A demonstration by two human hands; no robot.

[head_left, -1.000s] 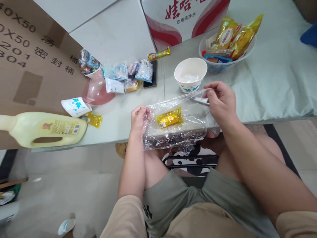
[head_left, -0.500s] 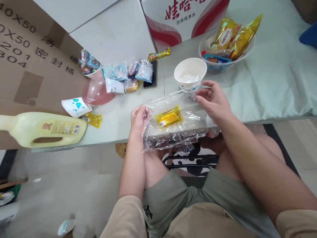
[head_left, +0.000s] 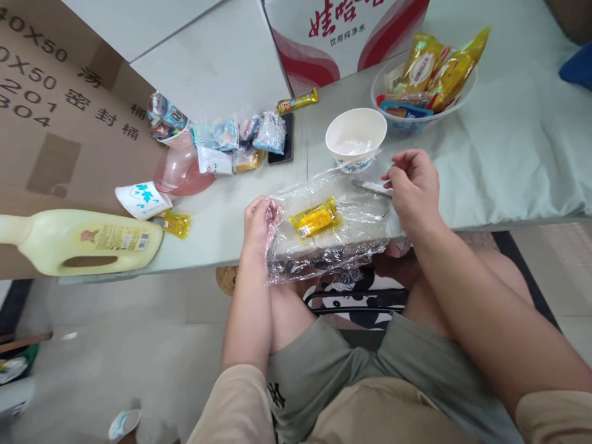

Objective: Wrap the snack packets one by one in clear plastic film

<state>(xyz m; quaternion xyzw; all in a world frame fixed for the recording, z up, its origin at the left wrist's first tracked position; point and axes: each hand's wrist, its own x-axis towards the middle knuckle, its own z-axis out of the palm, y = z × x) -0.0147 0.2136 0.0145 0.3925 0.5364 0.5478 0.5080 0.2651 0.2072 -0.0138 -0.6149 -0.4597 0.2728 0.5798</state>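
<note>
My left hand (head_left: 260, 223) is closed on the bunched left edge of a clear plastic wrap (head_left: 296, 250). The wrap spreads across the table's front edge, its near side hanging over. On it lies a small yellow packaged snack (head_left: 316, 220), flat and slightly tilted. To the right, my right hand (head_left: 415, 185) hovers with fingers curled and thumb pressed in; whatever they hold, if anything, is hidden. Just left of that hand is a slim white-and-grey object (head_left: 374, 187), its kind unclear. A white paper bowl (head_left: 356, 137) with blue leaf prints stands behind the wrap.
A clear bowl (head_left: 456, 111) of packaged snacks stands at the back right. Packets (head_left: 217, 139), a dark phone (head_left: 287, 139) and a pink dish (head_left: 178, 169) sit further left. A tipped paper cup (head_left: 143, 199) and a pale yellow bottle (head_left: 92, 240) lie at the left.
My right hand has moved right, away from the wrap, uncovering more of the slim white-and-grey object. My left hand stays where it was, and the snack has hardly moved.
</note>
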